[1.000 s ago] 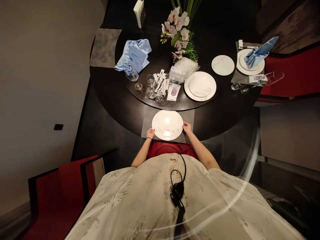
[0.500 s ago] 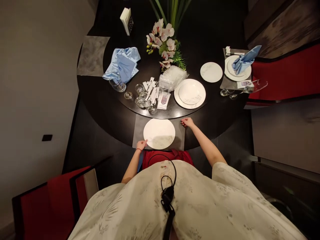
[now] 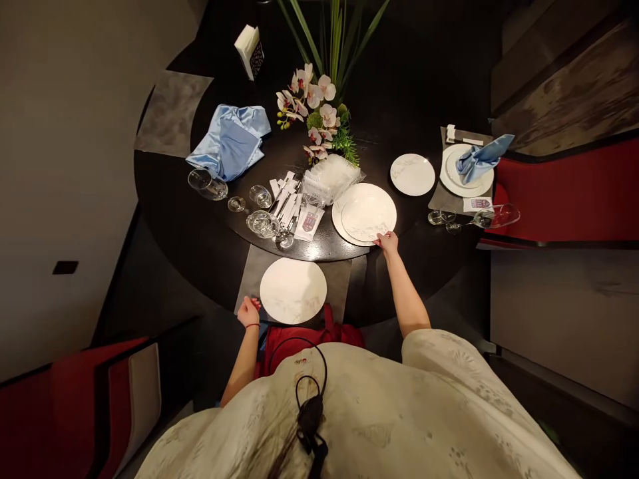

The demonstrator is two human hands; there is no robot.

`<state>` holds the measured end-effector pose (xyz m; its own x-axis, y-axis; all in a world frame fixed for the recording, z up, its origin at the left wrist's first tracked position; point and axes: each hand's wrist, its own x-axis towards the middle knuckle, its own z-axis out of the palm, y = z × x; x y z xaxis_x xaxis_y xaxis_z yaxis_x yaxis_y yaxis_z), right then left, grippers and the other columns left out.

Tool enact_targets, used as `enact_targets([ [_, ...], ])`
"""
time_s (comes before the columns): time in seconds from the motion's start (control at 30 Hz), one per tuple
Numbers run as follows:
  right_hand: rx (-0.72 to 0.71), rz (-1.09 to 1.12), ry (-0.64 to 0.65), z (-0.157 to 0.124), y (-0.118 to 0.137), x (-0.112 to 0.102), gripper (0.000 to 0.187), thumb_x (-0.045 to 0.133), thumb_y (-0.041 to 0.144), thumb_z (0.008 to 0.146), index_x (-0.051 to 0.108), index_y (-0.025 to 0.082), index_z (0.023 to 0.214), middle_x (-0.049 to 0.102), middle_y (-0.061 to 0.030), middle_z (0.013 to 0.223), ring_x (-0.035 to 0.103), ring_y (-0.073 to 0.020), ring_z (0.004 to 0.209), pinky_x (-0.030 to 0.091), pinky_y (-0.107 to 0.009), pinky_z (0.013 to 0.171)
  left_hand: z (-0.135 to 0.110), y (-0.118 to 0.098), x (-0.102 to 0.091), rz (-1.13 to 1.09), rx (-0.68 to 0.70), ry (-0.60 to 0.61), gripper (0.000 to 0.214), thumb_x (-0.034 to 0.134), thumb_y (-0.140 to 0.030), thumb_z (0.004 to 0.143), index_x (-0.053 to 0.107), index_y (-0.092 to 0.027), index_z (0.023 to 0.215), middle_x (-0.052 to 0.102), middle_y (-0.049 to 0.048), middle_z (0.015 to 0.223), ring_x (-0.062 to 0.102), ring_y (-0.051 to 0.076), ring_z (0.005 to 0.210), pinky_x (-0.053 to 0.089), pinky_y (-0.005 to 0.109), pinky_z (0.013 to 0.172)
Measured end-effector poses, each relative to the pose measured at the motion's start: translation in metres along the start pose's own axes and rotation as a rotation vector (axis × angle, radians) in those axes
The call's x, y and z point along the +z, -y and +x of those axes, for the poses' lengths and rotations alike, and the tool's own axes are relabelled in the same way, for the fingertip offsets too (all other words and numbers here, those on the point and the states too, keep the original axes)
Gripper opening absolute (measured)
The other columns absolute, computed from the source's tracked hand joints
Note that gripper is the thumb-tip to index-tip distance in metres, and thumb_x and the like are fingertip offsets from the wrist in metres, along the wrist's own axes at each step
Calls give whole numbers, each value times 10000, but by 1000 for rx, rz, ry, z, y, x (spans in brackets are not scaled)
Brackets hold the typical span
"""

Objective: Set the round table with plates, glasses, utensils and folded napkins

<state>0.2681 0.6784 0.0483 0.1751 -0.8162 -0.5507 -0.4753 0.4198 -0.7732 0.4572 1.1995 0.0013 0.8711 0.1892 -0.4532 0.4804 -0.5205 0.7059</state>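
**Right hand at the stacked plates' rim**

My right hand (image 3: 387,243) rests its fingertips on the rim of the stacked marble-patterned plates (image 3: 364,213); I can't tell whether it grips. My left hand (image 3: 248,312), loosely curled and empty, sits just beside the single plate (image 3: 293,291) on a grey placemat (image 3: 340,286). Beyond, on the dark round table (image 3: 424,246), lie wine glasses (image 3: 262,224) and a blue napkin (image 3: 227,143).

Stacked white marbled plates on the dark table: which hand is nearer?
Right. The right hand is at the rim of the stacked white marbled plates; the left hand is farther, beside another white plate.
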Motion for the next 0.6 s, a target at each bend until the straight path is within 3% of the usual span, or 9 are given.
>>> enact_targets([
  [0.1, 28, 185, 51, -49, -30, -4, 322, 747, 255, 730, 559, 213, 988, 683, 18, 772, 687, -124, 704, 624, -290, 748, 1, -14, 11, -43, 12, 75, 518, 380, -620, 845, 597, -165, 723, 633, 45, 601, 631, 145, 531, 561, 294, 603],
  [0.2, 134, 261, 213, -121, -69, 5, 334, 745, 209, 703, 609, 208, 1008, 730, -21, 879, 708, -151, 748, 626, -310, 759, -3, -24, 22, -46, 26, 229, 499, 434, -617, 847, 602, -157, 751, 669, 69, 677, 666, 149, 614, 574, 290, 659],
  [0.33, 279, 278, 361, -214, -120, 51, 317, 766, 217, 684, 642, 208, 977, 741, -33, 875, 720, -184, 777, 626, -336, 772, -14, -32, 32, -47, -10, 656, 465, 545, -578, 834, 652, -139, 946, 718, 108, 846, 687, 167, 720, 561, 288, 678],
  [0.4, 314, 274, 389, -246, -140, 84, 304, 777, 220, 682, 641, 212, 954, 741, -23, 870, 719, -180, 779, 625, -327, 767, -15, -32, 31, -4, 14, 798, 422, 602, -529, 820, 640, -154, 1009, 706, 79, 813, 671, 169, 728, 544, 281, 669],
  [0.5, 335, 271, 377, -273, -157, 129, 273, 767, 197, 687, 622, 219, 917, 737, 11, 848, 709, -147, 746, 619, -282, 732, 0, -30, 23, 179, 195, 776, 256, 666, -417, 783, 610, -179, 863, 601, 8, 645, 621, 166, 686, 514, 283, 691],
  [0.6, 331, 175, 317, -284, -164, 158, 207, 742, 174, 705, 595, 215, 844, 709, 38, 727, 687, -125, 665, 603, -247, 681, 24, -32, 12, 401, 376, 734, 197, 669, -336, 766, 531, -209, 705, 545, -3, 622, 612, 188, 734, 487, 300, 766],
])
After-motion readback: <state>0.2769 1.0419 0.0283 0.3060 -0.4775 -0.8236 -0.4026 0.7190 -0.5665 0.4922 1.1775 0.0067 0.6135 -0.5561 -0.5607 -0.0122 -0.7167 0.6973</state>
